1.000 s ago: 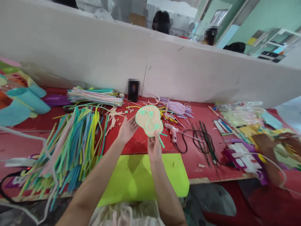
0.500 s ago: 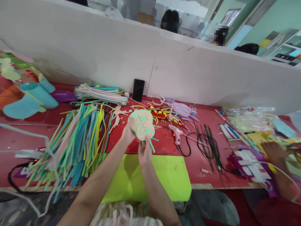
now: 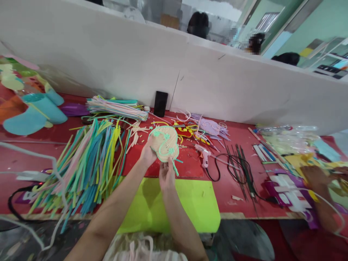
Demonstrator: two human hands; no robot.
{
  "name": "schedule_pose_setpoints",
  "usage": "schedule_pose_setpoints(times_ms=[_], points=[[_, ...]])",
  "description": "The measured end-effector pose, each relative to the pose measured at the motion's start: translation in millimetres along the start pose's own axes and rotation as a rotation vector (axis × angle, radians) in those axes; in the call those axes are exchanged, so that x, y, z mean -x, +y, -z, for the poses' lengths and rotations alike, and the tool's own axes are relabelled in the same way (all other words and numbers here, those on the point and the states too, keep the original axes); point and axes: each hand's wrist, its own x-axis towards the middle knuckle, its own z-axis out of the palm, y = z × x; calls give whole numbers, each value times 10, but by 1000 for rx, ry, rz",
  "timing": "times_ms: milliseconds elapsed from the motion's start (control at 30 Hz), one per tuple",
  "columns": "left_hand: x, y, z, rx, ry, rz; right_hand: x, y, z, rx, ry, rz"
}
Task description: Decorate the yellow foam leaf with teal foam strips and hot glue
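Between my hands is a cream, fan-shaped craft piece (image 3: 164, 143) with a mint-green rim, small mint flowers, a curled mint line and a twisted mint handle. My left hand (image 3: 148, 152) grips its left edge, thumb on the front face. Lower down, my right hand (image 3: 166, 174) pinches the bottom edge beside the handle; its fingertips are partly hidden behind the piece. Underneath lie a red board (image 3: 190, 165) and a lime-green sheet (image 3: 195, 203). A pink glue gun (image 3: 204, 156) rests to the right of my hands.
Loose coloured strips (image 3: 89, 163) spread over the left side, with a bundle (image 3: 116, 108) behind. A black phone (image 3: 160, 104) leans on the white partition (image 3: 223, 83). Dark rods (image 3: 244, 170) and a cable lie right. At far right, another person's hand (image 3: 315, 177) is near a power strip (image 3: 290, 194).
Almost nothing differs. The view has shifted very slightly, and both hands keep the same hold on the craft piece.
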Motion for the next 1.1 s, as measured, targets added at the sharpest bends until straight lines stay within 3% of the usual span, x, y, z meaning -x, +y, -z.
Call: schedule_pose_setpoints(times_ms=[233, 567, 767, 833, 933, 1000, 1100], points=[[23, 4, -19, -13, 20, -6, -12, 22, 32, 28, -26, 31], [46, 62, -38, 5, -43, 5, -24, 13, 56, 103, -2, 55], [36, 76, 39, 32, -65, 89, -20, 26, 48, 173, -14, 103], [25, 97, 82, 2, -25, 98, -7, -17, 50, 309, -61, 237], [34, 173, 160, -75, 30, 106, 30, -214, 113, 655, -109, 614], [75, 244, 217, -135, -7, 129, 58, -435, 188, 747, -166, 711], [173, 339, 298, -275, -59, 172, 84, -802, 288, 1179, -671, 1116]])
